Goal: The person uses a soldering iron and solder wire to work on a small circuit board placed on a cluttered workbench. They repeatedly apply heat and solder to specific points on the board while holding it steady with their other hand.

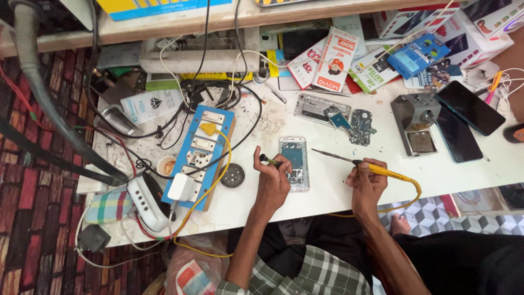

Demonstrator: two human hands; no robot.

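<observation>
My left hand [271, 183] pinches a small tool [269, 160] beside the opened phone [294, 163] at frame centre (long axis upright); my right hand [367, 183] grips the yellow soldering iron [360, 163], tip pointing left toward it.

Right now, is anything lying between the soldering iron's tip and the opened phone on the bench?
Nothing visible does. The soldering iron in the right hand points across bare white bench toward the opened phone, which the left hand steadies.
</observation>
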